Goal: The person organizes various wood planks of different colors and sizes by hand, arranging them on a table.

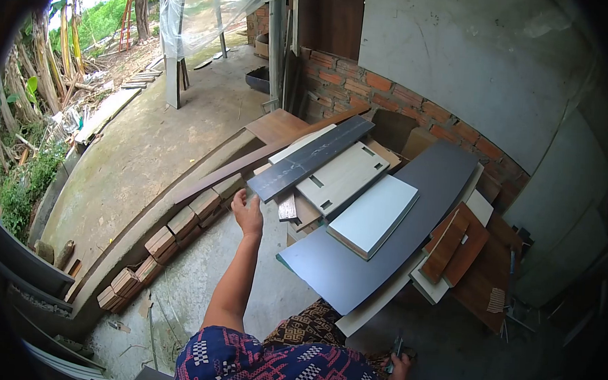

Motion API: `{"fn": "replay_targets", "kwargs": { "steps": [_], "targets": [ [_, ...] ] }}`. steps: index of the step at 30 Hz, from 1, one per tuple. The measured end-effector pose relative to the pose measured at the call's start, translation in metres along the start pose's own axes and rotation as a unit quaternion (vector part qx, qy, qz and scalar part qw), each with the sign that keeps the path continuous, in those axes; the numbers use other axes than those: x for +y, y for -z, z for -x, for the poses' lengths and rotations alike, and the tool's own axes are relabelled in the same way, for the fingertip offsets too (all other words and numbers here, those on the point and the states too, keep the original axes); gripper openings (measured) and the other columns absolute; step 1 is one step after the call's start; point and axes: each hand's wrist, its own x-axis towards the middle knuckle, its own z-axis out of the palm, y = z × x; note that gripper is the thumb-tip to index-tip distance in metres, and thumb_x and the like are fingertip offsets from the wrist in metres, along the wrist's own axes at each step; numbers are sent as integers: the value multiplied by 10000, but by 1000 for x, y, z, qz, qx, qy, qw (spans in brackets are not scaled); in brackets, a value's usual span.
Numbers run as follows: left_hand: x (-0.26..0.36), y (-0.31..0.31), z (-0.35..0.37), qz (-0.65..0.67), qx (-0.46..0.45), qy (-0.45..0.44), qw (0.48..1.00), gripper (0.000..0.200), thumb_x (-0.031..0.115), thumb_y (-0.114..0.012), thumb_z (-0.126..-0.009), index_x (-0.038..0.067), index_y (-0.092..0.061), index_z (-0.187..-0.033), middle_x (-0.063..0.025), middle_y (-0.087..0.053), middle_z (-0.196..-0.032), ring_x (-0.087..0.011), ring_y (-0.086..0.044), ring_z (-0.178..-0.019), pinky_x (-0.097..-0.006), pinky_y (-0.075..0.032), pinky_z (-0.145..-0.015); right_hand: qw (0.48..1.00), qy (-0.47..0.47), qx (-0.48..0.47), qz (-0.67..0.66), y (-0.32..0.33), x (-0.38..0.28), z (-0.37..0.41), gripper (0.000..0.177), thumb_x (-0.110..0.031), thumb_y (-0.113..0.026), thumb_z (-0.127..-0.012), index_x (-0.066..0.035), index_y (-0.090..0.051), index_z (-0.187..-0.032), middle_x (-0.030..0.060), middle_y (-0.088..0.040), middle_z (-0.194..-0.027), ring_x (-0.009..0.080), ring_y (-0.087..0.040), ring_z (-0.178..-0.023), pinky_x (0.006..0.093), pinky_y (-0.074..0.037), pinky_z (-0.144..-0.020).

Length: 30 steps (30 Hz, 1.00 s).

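My left hand (248,213) reaches forward at the near end of a long dark board (312,157), its fingers partly spread; whether they touch the board is unclear. That board lies across a pale board with slots (344,177). Beside it a light blue-white panel (373,214) rests on a large grey panel (402,212). Low at my right side, my right hand (400,366) is closed around a small dark tool (397,346), whose exact kind I cannot make out.
Stacked bricks (158,242) line a low concrete ledge (111,262) on the left. Brown wooden pieces (456,243) lie right of the grey panel. Behind the boards stand cardboard boxes (416,142) and a brick wall (405,95). A metal post (275,51) rises at the back.
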Motion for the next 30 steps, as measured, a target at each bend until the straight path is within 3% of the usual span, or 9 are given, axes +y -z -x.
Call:
{"fn": "replay_targets", "kwargs": {
  "steps": [2, 3, 5, 7, 13, 18, 21, 30],
  "targets": [
    [9, 9, 12, 89, -59, 2, 994, 168, 122, -601, -813, 27, -585, -951, -45, -572, -834, -143, -551, -753, -273, -453, -686, 1000, 6, -3, -1, 1, 1, -1, 150, -135, -570, -827, -21, -487, -877, 105, -567, -627, 211, -582, -495, 325, -459, -424],
    [27, 14, 21, 184, -104, 95, 973, 103, 121, -587, -828, 39, -585, -890, -16, -569, -711, -109, -551, -607, -237, -448, -536, 1000, 10, -5, -1, 1, 1, -3, 151, -138, -571, -828, -22, -487, -877, 105, -566, -627, 210, -582, -494, 325, -459, -425],
    [45, 18, 37, 224, -158, 144, 951, 101, 140, -589, -839, 39, -584, -849, -3, -542, -625, -80, -505, -477, -212, -392, -404, 1000, 13, -6, 3, -1, 1, -3, 155, -143, -573, -827, -25, -487, -879, 103, -566, -627, 209, -582, -493, 323, -460, -425],
    [52, 14, 51, 258, -205, 127, 935, 122, 150, -592, -847, 30, -584, -827, 6, -513, -571, -70, -458, -414, -207, -348, -353, 1000, 17, -11, 1, 0, 3, -3, 156, -147, -574, -828, -28, -487, -880, 101, -566, -627, 209, -582, -493, 321, -461, -425],
    [83, 2, 92, 300, -304, 191, 884, 141, 163, -594, -852, 36, -558, -805, 27, -466, -538, -53, -393, -386, -201, -296, -337, 999, 24, -12, -17, 7, 12, -6, 146, -144, -572, -830, -39, -486, -883, 91, -572, -638, 202, -583, -495, 311, -466, -428],
    [93, -4, 122, 301, -361, 191, 861, 139, 168, -585, -856, 47, -559, -795, 42, -433, -513, -44, -364, -371, -202, -273, -331, 996, 52, -24, -65, 15, 24, -12, 143, -97, -586, -824, -17, -496, -901, 87, -574, -645, 193, -587, -494, 305, -492, -451],
    [105, -4, 134, 298, -383, 177, 856, 169, 186, -587, -858, 39, -550, -784, 38, -424, -506, -53, -360, -359, -204, -288, -329, 995, 56, -25, -77, 16, 26, -11, 175, -138, -587, -836, -31, -490, -934, 78, -587, -671, 184, -592, -515, 293, -478, -456],
    [132, 4, 166, 175, -479, 117, 852, 382, 344, -549, -884, 21, -569, -680, -28, -499, -497, -91, -494, -443, -211, -368, -401, 993, 60, -24, -99, 13, 19, 0, 168, -124, -602, -830, -27, -506, -928, 62, -587, -686, 149, -586, -516, 264, -467, -452]
  ]
}}
